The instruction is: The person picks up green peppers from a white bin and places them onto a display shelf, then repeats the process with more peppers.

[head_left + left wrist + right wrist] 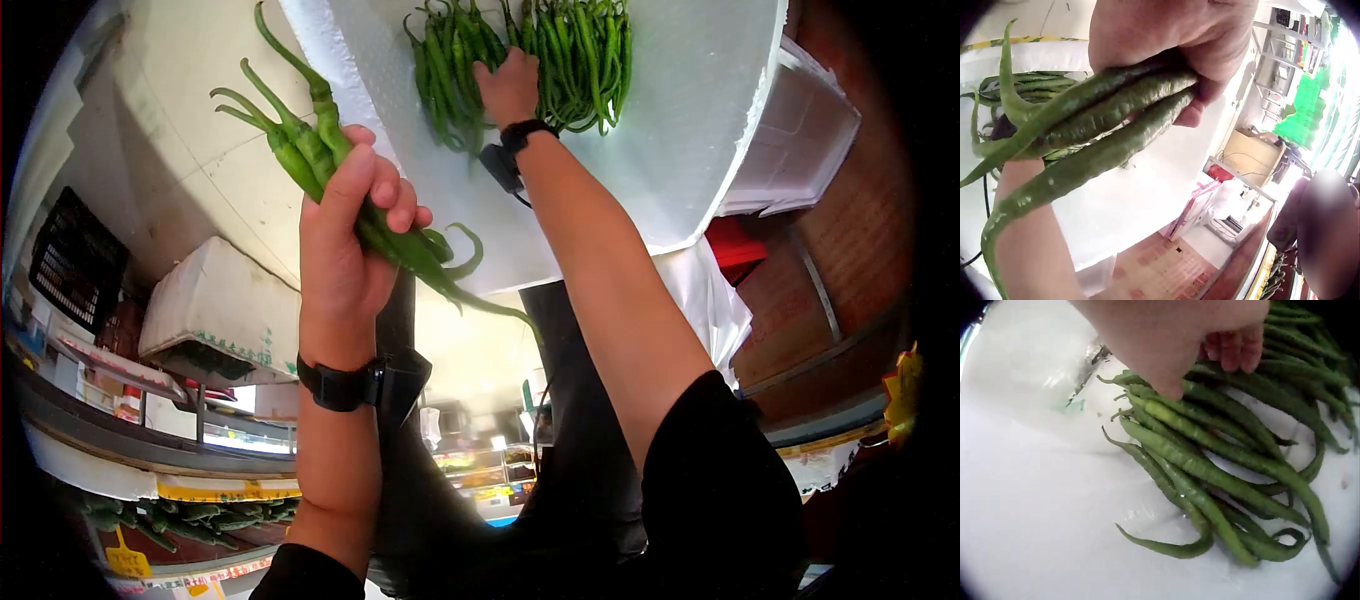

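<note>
Several long green chili peppers (325,140) are gripped in my left hand (350,220), stems up and to the left, thin tips trailing down to the right. The left wrist view shows these peppers (1097,119) close up, running out from under the curled fingers. My right hand (510,88) reaches down onto a dense row of green chili peppers (580,60) in a white foam box (660,170). Its thumb touches the peppers (1210,437) in the right wrist view, and the curled fingertips (1250,359) sit just over them. I cannot tell whether it pinches one.
The foam box wall (340,60) stands between the left hand and the row. At left are a white foam crate (215,320) and a black plastic basket (78,260). Another white box (790,130) lies at right, beside a red object (735,250). Dark green vegetables (190,522) lie lower left.
</note>
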`<state>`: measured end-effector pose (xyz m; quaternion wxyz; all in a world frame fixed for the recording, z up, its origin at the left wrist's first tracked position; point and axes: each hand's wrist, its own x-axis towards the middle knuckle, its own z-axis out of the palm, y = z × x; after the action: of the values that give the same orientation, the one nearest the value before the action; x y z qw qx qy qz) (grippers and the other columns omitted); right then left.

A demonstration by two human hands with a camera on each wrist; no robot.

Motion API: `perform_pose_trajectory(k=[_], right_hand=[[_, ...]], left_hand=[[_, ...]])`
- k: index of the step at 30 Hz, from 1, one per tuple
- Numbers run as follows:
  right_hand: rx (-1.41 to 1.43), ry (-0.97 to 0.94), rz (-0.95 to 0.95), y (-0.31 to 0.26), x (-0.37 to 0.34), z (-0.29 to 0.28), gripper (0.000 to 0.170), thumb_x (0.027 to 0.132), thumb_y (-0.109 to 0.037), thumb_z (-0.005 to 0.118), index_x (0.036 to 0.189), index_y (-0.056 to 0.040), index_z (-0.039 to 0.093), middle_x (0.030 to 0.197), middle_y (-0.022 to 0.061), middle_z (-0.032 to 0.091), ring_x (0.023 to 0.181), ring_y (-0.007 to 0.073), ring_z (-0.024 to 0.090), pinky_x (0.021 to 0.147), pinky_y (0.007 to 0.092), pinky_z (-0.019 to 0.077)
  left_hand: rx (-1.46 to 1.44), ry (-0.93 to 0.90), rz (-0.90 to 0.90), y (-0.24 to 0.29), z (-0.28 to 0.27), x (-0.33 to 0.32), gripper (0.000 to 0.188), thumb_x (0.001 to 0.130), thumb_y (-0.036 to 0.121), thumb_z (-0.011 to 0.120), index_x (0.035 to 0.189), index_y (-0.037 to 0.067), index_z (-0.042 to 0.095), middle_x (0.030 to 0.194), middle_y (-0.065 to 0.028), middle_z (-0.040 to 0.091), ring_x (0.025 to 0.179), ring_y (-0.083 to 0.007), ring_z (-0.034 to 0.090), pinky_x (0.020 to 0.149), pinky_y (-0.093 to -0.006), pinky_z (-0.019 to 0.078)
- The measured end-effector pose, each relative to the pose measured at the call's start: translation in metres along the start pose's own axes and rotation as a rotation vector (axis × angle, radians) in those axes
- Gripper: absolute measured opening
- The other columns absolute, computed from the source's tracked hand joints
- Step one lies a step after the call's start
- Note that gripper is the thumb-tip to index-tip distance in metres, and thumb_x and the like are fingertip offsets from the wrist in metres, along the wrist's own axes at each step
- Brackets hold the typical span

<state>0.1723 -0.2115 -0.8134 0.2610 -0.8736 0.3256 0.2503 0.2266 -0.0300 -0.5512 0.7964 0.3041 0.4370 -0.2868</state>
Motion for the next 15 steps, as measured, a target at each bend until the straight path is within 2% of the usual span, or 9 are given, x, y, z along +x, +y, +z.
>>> perform_pose_trajectory(k=[3,4,7,8,11,12,15], right_hand=[[-0.184,0.017,0.069,-0.009,0.011,0.014,0.061,0.082,-0.035,0.071,0.121,0.0052,0.048,0.132,0.0251,0.041,0.124,0.0370,0.043,0.094,0.0444,0.0486],[-0.226,0.024,0.051,-0.008,0.014,0.016,0.064,0.081,-0.039,0.072,0.121,0.0042,0.048,0.127,0.0247,0.047,0.120,0.0354,0.049,0.093,0.0452,0.0502],[-0.241,-0.086,-0.086,0.006,0.032,0.017,0.071,0.075,-0.045,0.076,0.116,0.0066,0.048,0.108,0.0232,0.058,0.095,0.0403,0.061,0.078,0.0492,0.0535],[-0.177,-0.111,-0.076,0.009,0.036,0.015,0.068,0.076,-0.044,0.075,0.114,0.0059,0.048,0.097,0.0235,0.063,0.085,0.0417,0.063,0.074,0.0508,0.0538],[-0.101,-0.019,-0.039,0.010,0.041,0.005,0.060,0.077,-0.041,0.074,0.108,0.0051,0.052,0.097,0.0239,0.064,0.086,0.0414,0.064,0.073,0.0498,0.0535],[0.013,-0.053,-0.033,0.008,0.038,-0.008,0.054,0.078,-0.037,0.071,0.108,0.0039,0.054,0.098,0.0234,0.065,0.088,0.0398,0.065,0.074,0.0472,0.0528],[0.148,-0.035,-0.172,0.002,0.030,-0.043,0.054,0.078,-0.032,0.069,0.115,0.0025,0.053,0.096,0.0230,0.067,0.088,0.0380,0.066,0.076,0.0448,0.0521]], left_hand=[[-0.012,0.007,-0.002,0.002,-0.003,-0.001,0.021,0.096,0.018,0.053,0.114,0.010,0.046,0.073,0.0004,0.048,0.061,-0.0115,0.050,0.064,-0.0309,0.0497],[-0.014,0.008,-0.001,0.002,-0.002,-0.001,0.021,0.096,0.018,0.053,0.114,0.010,0.046,0.073,0.0004,0.048,0.061,-0.0115,0.050,0.064,-0.0308,0.0496],[0.026,0.029,-0.004,0.003,-0.001,0.000,0.021,0.096,0.018,0.054,0.113,0.009,0.047,0.073,0.0002,0.049,0.062,-0.0113,0.050,0.064,-0.0306,0.0491],[0.032,0.044,-0.002,0.003,-0.001,-0.001,0.022,0.095,0.018,0.055,0.113,0.009,0.047,0.074,0.0000,0.049,0.063,-0.0114,0.051,0.064,-0.0305,0.0490],[0.055,0.075,0.002,0.002,0.001,0.002,0.025,0.094,0.017,0.058,0.113,0.007,0.047,0.075,-0.0007,0.049,0.064,-0.0122,0.052,0.064,-0.0304,0.0488],[0.066,0.085,0.000,0.001,0.001,0.003,0.026,0.093,0.017,0.059,0.113,0.007,0.047,0.076,-0.0011,0.050,0.064,-0.0128,0.052,0.064,-0.0305,0.0489],[0.149,0.095,0.025,-0.003,0.004,0.006,0.032,0.090,0.015,0.062,0.116,0.005,0.046,0.080,-0.0029,0.053,0.068,-0.0148,0.055,0.065,-0.0306,0.0494]])
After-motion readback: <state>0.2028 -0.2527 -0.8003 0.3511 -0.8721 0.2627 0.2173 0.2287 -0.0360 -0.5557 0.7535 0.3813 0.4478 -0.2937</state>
